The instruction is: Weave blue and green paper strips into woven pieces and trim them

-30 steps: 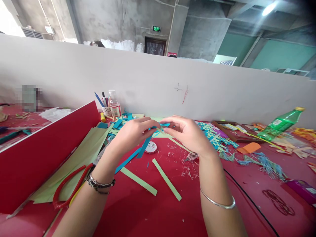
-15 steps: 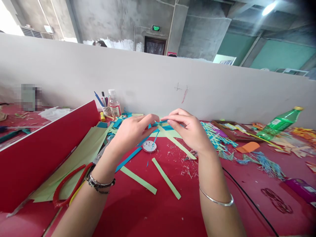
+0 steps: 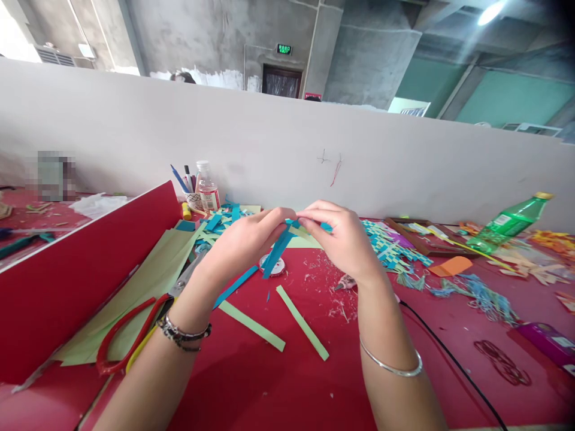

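Observation:
My left hand (image 3: 251,242) and my right hand (image 3: 335,236) meet above the middle of the red table, fingertips pinched close together. Between them are blue paper strips (image 3: 277,251), one slanting down toward me over a small round white lid (image 3: 277,265). Part of the held paper is hidden behind my fingers. Two pale green paper strips (image 3: 303,323) lie flat on the table nearer to me. Another blue strip (image 3: 236,286) lies beside my left wrist. The tip of a glue gun (image 3: 345,283) shows by my right wrist, the rest mostly covered by my arm.
Red-handled scissors (image 3: 108,347) lie on green paper sheets (image 3: 135,293) at left, beside a red upright panel (image 3: 90,269). Behind stand a clear bottle (image 3: 208,188) and a pen cup (image 3: 194,202). Woven paper pieces (image 3: 395,245), a green bottle (image 3: 510,224) and a black cord (image 3: 449,353) are on the right.
The blue strip now hangs wider and lower between my hands, over the lid. The long pale green strip that slanted below my right hand no longer shows there. My fingertips are closer together.

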`<state>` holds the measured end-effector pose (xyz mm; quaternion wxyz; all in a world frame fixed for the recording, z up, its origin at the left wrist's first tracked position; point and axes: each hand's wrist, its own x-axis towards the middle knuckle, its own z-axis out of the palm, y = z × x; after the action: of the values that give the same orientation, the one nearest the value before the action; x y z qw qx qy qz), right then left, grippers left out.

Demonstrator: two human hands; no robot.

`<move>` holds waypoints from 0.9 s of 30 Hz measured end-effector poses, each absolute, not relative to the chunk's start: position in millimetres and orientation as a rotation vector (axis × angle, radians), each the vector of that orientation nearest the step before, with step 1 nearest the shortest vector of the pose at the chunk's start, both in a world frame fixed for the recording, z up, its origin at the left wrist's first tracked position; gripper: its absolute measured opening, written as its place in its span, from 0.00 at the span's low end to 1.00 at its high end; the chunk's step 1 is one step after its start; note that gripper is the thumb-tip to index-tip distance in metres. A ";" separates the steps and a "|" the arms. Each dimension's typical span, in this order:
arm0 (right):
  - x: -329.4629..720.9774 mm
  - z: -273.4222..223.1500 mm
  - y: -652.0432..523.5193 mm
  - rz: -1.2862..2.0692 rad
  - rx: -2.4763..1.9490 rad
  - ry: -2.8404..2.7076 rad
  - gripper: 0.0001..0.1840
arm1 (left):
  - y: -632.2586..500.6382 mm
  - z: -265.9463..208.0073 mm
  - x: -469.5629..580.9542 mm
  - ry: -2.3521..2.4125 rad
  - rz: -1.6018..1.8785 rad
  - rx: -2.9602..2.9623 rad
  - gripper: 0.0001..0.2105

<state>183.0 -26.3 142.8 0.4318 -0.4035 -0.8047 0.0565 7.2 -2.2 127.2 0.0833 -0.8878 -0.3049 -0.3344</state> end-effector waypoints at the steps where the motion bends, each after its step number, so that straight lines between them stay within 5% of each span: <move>1: 182.4 143.0 -26.3 0.127 -1.016 -2.025 0.13 | -2.4 127.4 7.5 -0.917 -0.992 -2.654 0.10; 27: 177.2 137.0 -24.2 -0.091 -1.196 -2.156 0.10 | 0.2 122.5 8.3 -1.026 -1.129 -2.596 0.12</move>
<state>177.2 -24.2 137.0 0.3310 -0.4574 -0.8246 -0.0348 8.3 0.2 122.5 0.0654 -0.8604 -0.3399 -0.3740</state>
